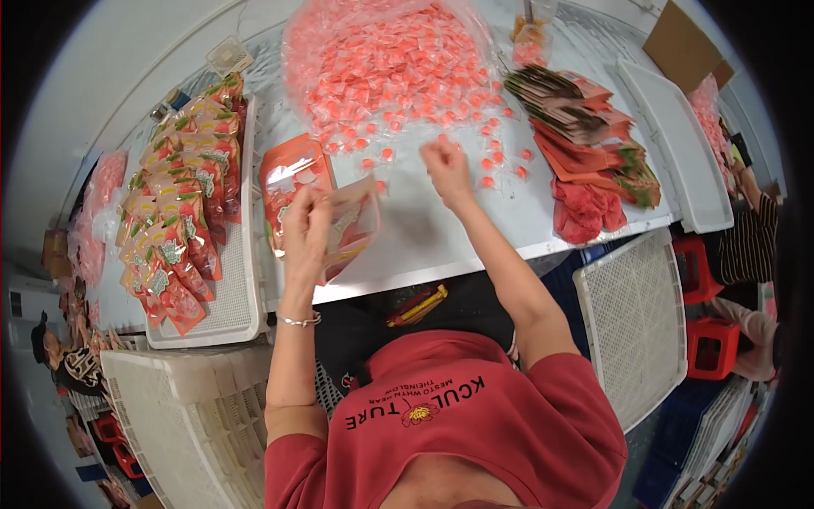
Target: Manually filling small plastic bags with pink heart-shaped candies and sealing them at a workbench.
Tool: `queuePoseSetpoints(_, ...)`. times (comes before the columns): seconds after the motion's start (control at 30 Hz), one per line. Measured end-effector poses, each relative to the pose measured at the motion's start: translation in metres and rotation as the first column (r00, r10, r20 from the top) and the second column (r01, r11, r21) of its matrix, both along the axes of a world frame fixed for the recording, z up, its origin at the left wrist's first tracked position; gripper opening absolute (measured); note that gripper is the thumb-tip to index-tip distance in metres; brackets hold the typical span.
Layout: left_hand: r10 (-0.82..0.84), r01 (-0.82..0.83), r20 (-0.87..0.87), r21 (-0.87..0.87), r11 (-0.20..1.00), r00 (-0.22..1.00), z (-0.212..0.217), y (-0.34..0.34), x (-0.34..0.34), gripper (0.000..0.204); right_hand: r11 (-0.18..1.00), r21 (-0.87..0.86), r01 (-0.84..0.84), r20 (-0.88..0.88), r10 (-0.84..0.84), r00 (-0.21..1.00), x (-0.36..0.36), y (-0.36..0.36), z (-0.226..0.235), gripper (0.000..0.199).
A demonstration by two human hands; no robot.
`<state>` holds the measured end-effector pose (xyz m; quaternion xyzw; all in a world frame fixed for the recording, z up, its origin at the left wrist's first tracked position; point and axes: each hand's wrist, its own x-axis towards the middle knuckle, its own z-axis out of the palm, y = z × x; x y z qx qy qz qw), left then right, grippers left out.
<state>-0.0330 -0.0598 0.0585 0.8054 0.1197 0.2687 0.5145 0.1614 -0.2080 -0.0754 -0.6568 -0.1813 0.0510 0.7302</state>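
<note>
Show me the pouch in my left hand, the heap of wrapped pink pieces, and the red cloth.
Pouch [353, 222]: head view, middle of its visible side.
Heap of wrapped pieces [390, 75]: head view, middle of the heap.
Red cloth [585, 209]: head view, its crumpled middle.

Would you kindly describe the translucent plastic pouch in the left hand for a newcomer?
Near the front edge of the white table is the bare left hand. It grips the translucent pouch, raised, unlike the red plastic pouch lying flat beside it.
</note>
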Motion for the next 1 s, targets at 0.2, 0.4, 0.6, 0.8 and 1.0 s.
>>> queuePoseSetpoints(0.2, -0.051, 0.048, 0.013, 0.147, 0.988, 0.999, -0.019, -0.011, 0.043, 0.015, 0.911, 0.394, -0.121, -0.060, 0.157, 0.986, -0.049, 0.034, 0.160, 0.016)
queuePoseSetpoints(0.4, 0.158, -0.103, 0.135, -0.343, 0.934, 0.978, -0.044, 0.002, 0.060, 0.015, 0.825, -0.560, 0.077, 0.681, 0.406, 0.609, -0.070, 0.036, 0.127, 0.030)
queuePoseSetpoints(0.6, 0.134, -0.102, 0.089, -0.300, 0.949, 0.987, -0.040, 0.004, 0.070, 0.018, 0.942, -0.313, 0.120, 0.870, 0.233, 0.435, -0.068, 0.018, 0.113, 0.044)
queuePoseSetpoints(0.8, 0.068, -0.050, 0.205, -0.091, 0.995, 0.976, -0.006, -0.014, 0.067, 0.019, 0.819, -0.569, 0.073, 0.752, 0.482, 0.450, -0.065, 0.001, 0.130, 0.048)
queuePoseSetpoints(1.0, 0.153, -0.101, 0.225, -0.227, 0.969, 0.962, 0.005, 0.003, 0.047, 0.019, 0.972, -0.119, -0.200, 0.227, 0.223, 0.948, 0.035, -0.066, 0.102, 0.041)
